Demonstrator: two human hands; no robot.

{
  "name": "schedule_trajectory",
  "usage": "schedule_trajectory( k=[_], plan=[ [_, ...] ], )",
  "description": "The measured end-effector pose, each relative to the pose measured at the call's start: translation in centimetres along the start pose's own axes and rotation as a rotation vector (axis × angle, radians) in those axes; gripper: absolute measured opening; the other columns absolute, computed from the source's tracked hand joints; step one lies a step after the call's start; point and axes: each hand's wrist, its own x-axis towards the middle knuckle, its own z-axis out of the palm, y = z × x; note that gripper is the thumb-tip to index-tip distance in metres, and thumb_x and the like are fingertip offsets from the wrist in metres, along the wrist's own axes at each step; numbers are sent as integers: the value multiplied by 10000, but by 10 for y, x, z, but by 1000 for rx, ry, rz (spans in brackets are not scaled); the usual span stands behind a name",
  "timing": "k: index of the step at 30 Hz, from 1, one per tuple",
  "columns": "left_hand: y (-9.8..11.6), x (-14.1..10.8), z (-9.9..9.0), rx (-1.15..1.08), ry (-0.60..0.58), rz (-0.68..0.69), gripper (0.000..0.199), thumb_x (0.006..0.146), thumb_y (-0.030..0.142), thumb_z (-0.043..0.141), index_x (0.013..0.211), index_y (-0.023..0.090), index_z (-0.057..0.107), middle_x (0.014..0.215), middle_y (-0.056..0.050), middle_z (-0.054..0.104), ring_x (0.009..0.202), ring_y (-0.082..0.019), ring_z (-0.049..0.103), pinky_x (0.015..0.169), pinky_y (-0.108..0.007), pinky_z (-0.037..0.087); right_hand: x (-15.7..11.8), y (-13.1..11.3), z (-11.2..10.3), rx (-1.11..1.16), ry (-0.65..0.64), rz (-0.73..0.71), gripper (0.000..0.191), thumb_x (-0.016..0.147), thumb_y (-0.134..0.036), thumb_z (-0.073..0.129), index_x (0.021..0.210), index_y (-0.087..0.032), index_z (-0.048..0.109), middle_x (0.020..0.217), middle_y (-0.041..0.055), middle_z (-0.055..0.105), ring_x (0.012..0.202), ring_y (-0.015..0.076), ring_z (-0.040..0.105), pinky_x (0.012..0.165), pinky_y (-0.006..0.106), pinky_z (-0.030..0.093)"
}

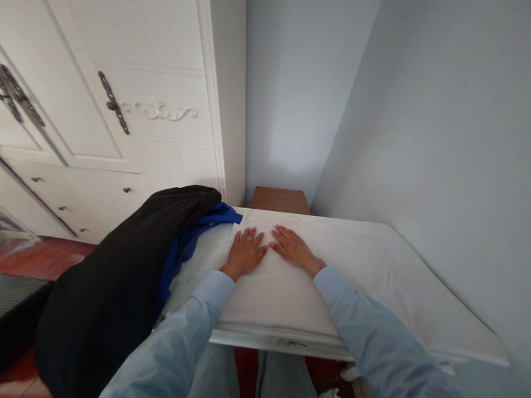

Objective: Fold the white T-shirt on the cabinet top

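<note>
A white cloth (278, 295) lies spread over a white table (472, 334). My left hand (246, 254) rests flat on the cloth near its left edge, fingers apart, with a ring on one finger. Just to its right, my right hand (295, 248) lies palm down on the same cloth, its fingers stretched toward the left. The two hands are close together, and neither holds anything. Beside my left hand, a paler whitish material (204, 252) shows at the table's left end.
Black fabric (110, 274) and blue fabric (177, 257) drape over the table's left end. Behind stand a white wardrobe (166, 51) and a brown wooden box (281, 200). A grey-blue wall (450, 143) borders the right side.
</note>
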Motion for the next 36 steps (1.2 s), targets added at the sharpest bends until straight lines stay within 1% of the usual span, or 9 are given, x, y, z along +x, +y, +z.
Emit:
schedule_trajectory(
  k=[6,8,11,16,19,22,27,31,36],
  plan=[
    [-6,5,-4,-63,48,-82,462,1025,315,418,1435,154,558,1553,-172,500,1469,-263,421,1212,-426,302,-5,11,-3,290,132,66,596,996,-509,434,1462,-153,538,1510,150,558,1407,273,511,1208,471,367],
    [-9,4,-6,-71,62,-135,433,1017,270,416,1402,161,582,1537,-166,520,1456,-256,437,1201,-448,318,-7,13,-5,337,172,51,527,997,-474,433,1401,-182,604,1472,125,602,1374,266,544,1197,476,383],
    [-13,2,-9,-78,62,-208,423,1012,234,390,1386,177,580,1550,-156,507,1464,-265,422,1188,-522,327,-8,14,-5,312,150,22,486,999,-448,432,1377,-216,629,1457,105,618,1363,266,553,1188,497,392],
    [-16,-1,-9,-61,23,-174,453,1023,311,395,1426,160,536,1583,-178,457,1499,-291,364,1196,-554,301,-8,11,-3,202,71,-43,505,1030,-448,374,1375,-188,635,1481,132,590,1407,268,505,1213,512,362],
    [-15,-2,-7,-69,24,-159,545,1028,491,395,1437,156,529,1586,-192,450,1514,-315,336,1211,-564,276,-9,7,-4,183,56,-52,580,1020,-563,393,1392,-185,626,1512,137,558,1433,274,474,1224,501,347],
    [-15,-3,-7,-80,11,-153,720,963,658,449,1464,144,506,1600,-214,420,1529,-339,303,1227,-569,240,-11,4,-6,189,38,-44,723,947,-690,476,1421,-159,603,1560,160,496,1460,291,437,1239,481,323],
    [-17,-1,-6,-98,4,-176,678,967,610,480,1469,155,508,1612,-197,409,1530,-326,305,1227,-555,246,-14,7,-12,234,-52,-51,829,850,-765,572,1461,-205,567,1612,144,422,1500,322,371,1249,523,283],
    [-19,0,-5,-101,13,-174,660,971,605,470,1464,169,511,1607,-189,420,1526,-317,315,1221,-551,255,-14,9,-15,245,-97,-65,906,807,-792,600,1479,-187,544,1624,157,396,1516,328,339,1257,522,258],
    [-18,-1,-5,-104,4,-169,671,978,598,459,1478,151,498,1609,-204,411,1531,-330,303,1224,-564,247,-12,9,-10,231,-66,-64,709,940,-683,508,1452,-199,575,1604,145,435,1511,298,357,1254,512,268]
  ],
)
